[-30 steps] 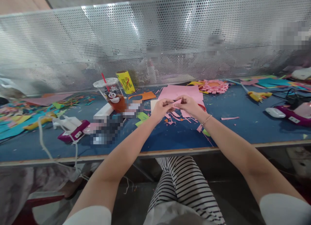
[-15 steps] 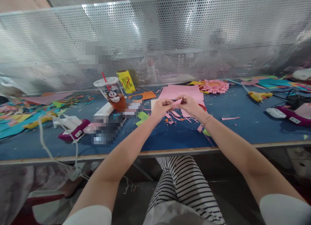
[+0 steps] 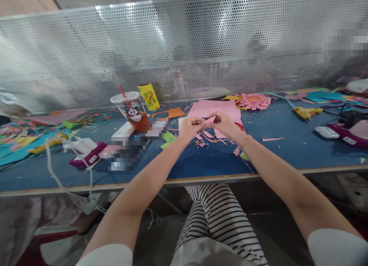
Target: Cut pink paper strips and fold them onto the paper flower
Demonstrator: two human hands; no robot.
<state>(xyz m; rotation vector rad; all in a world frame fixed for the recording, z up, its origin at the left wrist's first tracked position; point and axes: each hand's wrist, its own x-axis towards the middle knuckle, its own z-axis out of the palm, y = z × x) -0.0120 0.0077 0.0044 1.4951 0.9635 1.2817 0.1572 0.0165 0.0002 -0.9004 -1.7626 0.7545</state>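
Note:
A small piece of pink paper is pinched between both hands, just above the blue table. My left hand grips its left end with thumb and fingers, and my right hand closes on its right end. Behind the hands lie larger pink paper sheets. Pink paper scraps are scattered on the table below the fingers. A red handle-like loop shows partly beside my right wrist; the rest of it is hidden.
Left of my hands stands a plastic cup with a red straw, near a yellow packet. A pink paper flower lies at the back. Yellow glue guns and purple power strips with cords sit on both sides. A perforated metal screen rises behind.
Both hands keep hold of the pink paper piece, in nearly the same place. Behind the screen, a blurred patch at the left is gone and one appears at the far right.

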